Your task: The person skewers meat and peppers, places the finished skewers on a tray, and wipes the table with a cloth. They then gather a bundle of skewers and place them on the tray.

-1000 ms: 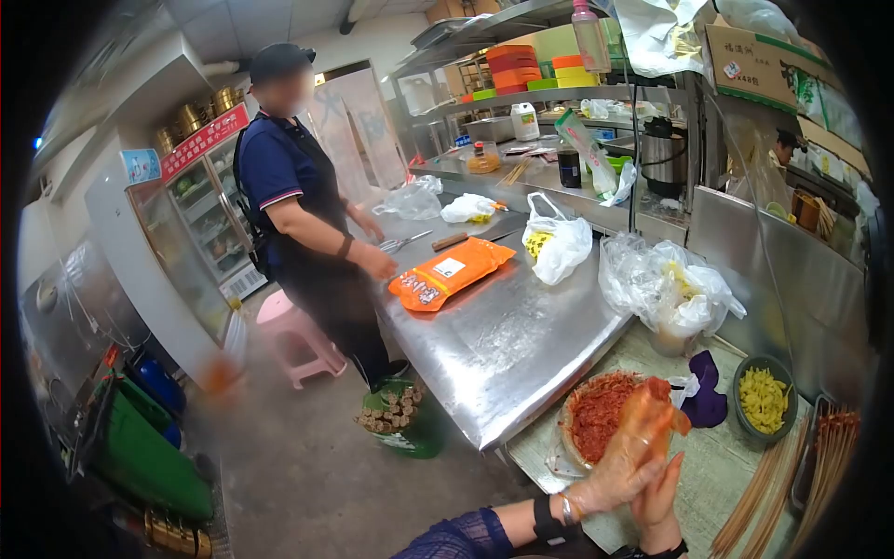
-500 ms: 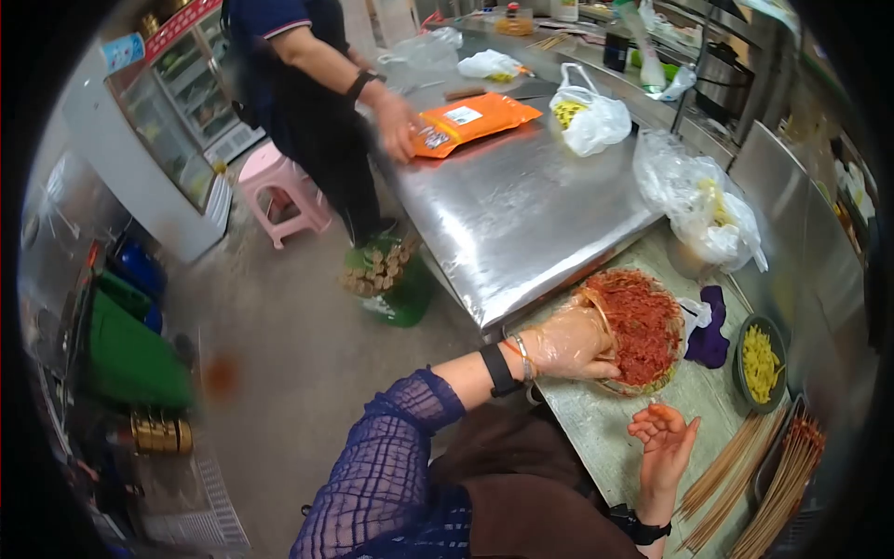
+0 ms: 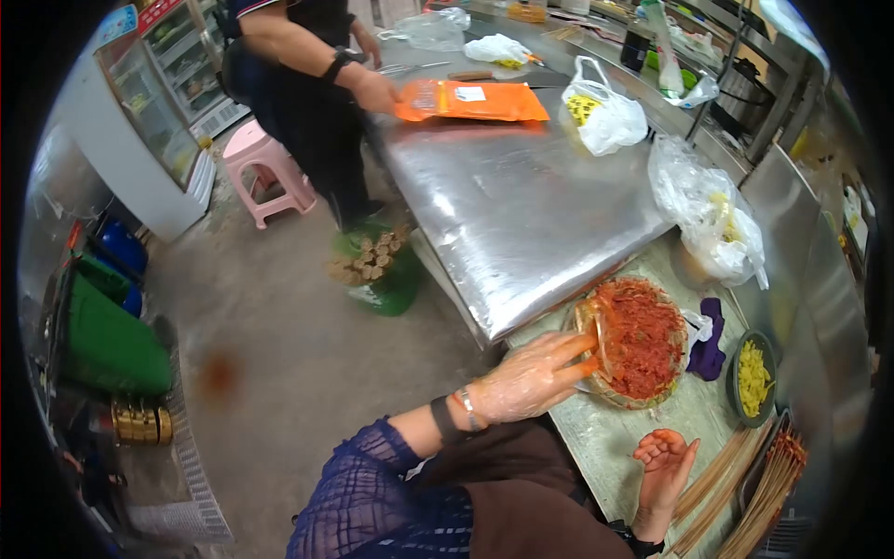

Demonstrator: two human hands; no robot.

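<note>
My left hand (image 3: 526, 380), in a thin clear plastic glove, reaches to the near-left rim of a round bowl (image 3: 638, 404). Its fingers are stretched and apart, with fingertips at the rim beside loose clear plastic (image 3: 605, 326). Red minced meat (image 3: 643, 331) fills the bowl. My right hand (image 3: 663, 469) is bare and open, palm turned up, fingers slightly curled, with reddish stains on the fingertips. It holds nothing. Close to it lie thin wooden skewers (image 3: 712, 480) and a bundle of skewers with red-stained ends (image 3: 771, 489).
A grey bowl of yellow-green pieces (image 3: 751, 377) and a purple cloth (image 3: 710, 340) lie right of the meat. Plastic bags (image 3: 712, 219) stand behind. Across the steel table (image 3: 521, 205), another person's hand (image 3: 377, 91) touches an orange packet (image 3: 475, 100). A green bucket (image 3: 386, 289) stands on the floor.
My left hand has drawn back from over the meat, left to the bowl's rim. The other person's hand and the orange packet have shifted farther back on the table. My right hand stays open.
</note>
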